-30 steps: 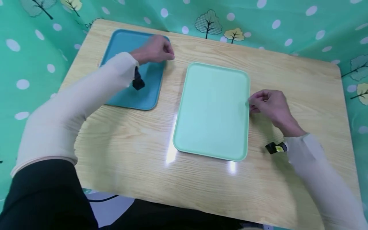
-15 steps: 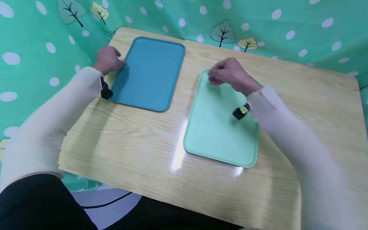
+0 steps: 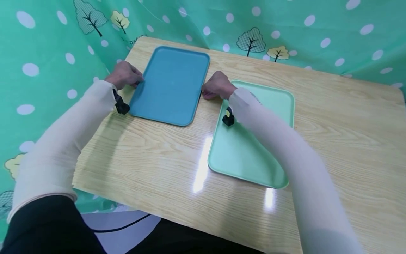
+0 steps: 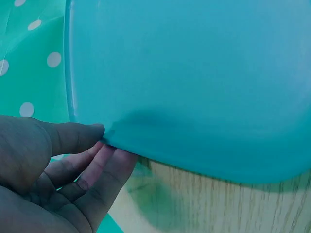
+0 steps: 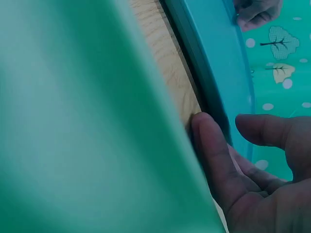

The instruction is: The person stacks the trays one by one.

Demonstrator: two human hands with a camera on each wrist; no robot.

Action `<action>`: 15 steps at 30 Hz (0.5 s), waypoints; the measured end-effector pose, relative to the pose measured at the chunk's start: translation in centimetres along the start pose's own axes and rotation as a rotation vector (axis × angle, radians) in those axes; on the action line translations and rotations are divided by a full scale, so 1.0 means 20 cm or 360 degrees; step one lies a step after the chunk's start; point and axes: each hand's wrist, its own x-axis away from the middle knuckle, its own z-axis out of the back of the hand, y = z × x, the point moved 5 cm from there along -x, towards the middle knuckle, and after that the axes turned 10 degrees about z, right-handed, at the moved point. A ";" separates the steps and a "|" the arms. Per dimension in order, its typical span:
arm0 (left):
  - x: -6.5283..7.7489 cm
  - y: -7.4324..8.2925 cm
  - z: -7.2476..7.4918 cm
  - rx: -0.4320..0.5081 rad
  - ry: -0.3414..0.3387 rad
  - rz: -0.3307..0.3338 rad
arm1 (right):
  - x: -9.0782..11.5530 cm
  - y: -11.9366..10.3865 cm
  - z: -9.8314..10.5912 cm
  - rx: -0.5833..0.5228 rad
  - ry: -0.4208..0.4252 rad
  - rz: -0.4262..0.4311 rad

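Observation:
A blue tray (image 3: 171, 84) lies at the back left of the table. My left hand (image 3: 124, 74) pinches its left edge; in the left wrist view the thumb (image 4: 80, 138) rests on the rim with fingers (image 4: 119, 167) beneath it. At the opposite long edge is my right hand (image 3: 218, 85). In the right wrist view its thumb (image 5: 262, 130) is over the blue rim and its index finger (image 5: 211, 145) is down in the strip between the trays, with a gap between their tips. A light green tray (image 3: 244, 155) lies partly under the right forearm.
The wooden table (image 3: 158, 158) shows bare wood in front of both trays and to the right. A green dotted curtain (image 3: 196, 21) hangs along its back and left sides. Below the front edge a black cable (image 3: 123, 225) crosses a pale surface.
My right hand has crossed leftward from the green tray's right edge to the blue tray's right edge. My left hand has gone from above the blue tray to its left edge.

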 end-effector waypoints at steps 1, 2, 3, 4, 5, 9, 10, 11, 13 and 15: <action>-0.01 0.00 0.00 -0.0003 -0.0002 0.0003 | -0.01 0.01 0.00 -0.0024 0.0017 -0.0024; -0.01 0.00 0.00 0.0004 -0.0007 0.0006 | -0.02 0.01 -0.01 -0.0047 0.0032 -0.0048; -0.02 0.00 0.00 0.0005 -0.0011 0.0014 | -0.03 0.01 -0.01 -0.0071 0.0049 -0.0074; -0.03 0.00 0.00 0.0005 -0.0017 0.0021 | -0.04 0.02 -0.01 -0.0093 0.0068 -0.0100; -0.03 0.00 0.00 0.0002 -0.0020 0.0031 | -0.04 0.02 0.00 -0.0111 0.0081 -0.0121; -0.05 -0.01 -0.01 0.0061 -0.0053 0.0090 | -0.05 0.03 0.00 -0.0119 0.0086 -0.0154; -0.04 -0.02 -0.01 0.0077 -0.0066 0.0100 | -0.05 0.02 0.00 -0.0114 0.0081 -0.0152; -0.03 -0.02 0.00 0.0099 -0.0078 0.0105 | -0.05 0.02 0.00 -0.0102 0.0074 -0.0140; -0.01 -0.02 0.00 0.0134 -0.0099 0.0102 | -0.04 0.01 0.01 -0.0086 0.0069 -0.0116; 0.02 -0.02 0.01 0.0170 -0.0133 0.0080 | -0.03 -0.01 0.02 -0.0079 0.0076 -0.0091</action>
